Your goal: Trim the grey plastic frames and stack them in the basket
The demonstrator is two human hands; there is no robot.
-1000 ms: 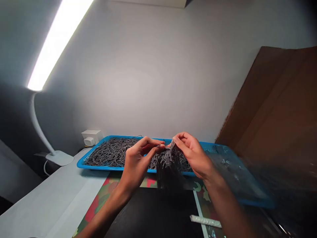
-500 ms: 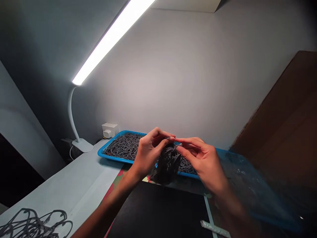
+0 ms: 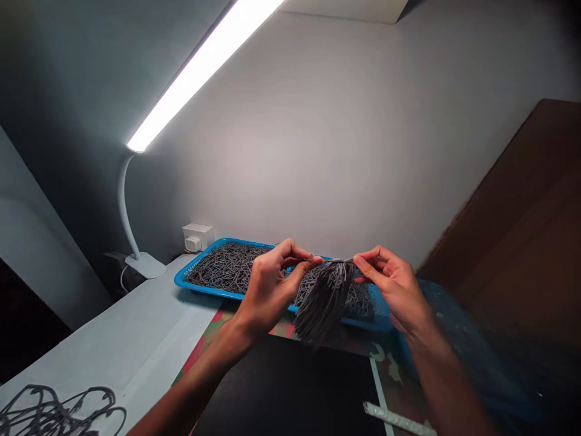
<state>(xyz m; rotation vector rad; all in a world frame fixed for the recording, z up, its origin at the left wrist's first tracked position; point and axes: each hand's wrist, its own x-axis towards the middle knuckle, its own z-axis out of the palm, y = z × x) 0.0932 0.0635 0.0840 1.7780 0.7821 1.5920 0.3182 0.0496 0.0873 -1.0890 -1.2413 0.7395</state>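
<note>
A bunch of grey cords point(image 3: 324, 303) hangs in the air like a tassel, gathered on a thin cord point(image 3: 339, 261) stretched between my hands. My left hand point(image 3: 275, 281) pinches that cord's left end between thumb and forefinger. On the other side, my right hand point(image 3: 393, 284) pinches it close beside the top of the bunch. The lower tips of the bunch are slightly blurred. Behind the hands lies a blue plastic tray point(image 3: 200, 289), holding a tangle of short grey cords point(image 3: 233, 266); the hands and bunch cover part of it.
A black mat point(image 3: 290, 387) lies on the patterned table cover, with a white rolled strip point(image 3: 394, 418) on its right. Looped grey cords point(image 3: 63, 412) rest at the front left. A lit desk lamp point(image 3: 195, 79) leans over the table. Blue translucent plastic point(image 3: 463, 339) is at the right.
My hands have moved apart, the right one going rightward. The cord is now drawn out between them, and the bunch has shifted right and hangs more spread out.
</note>
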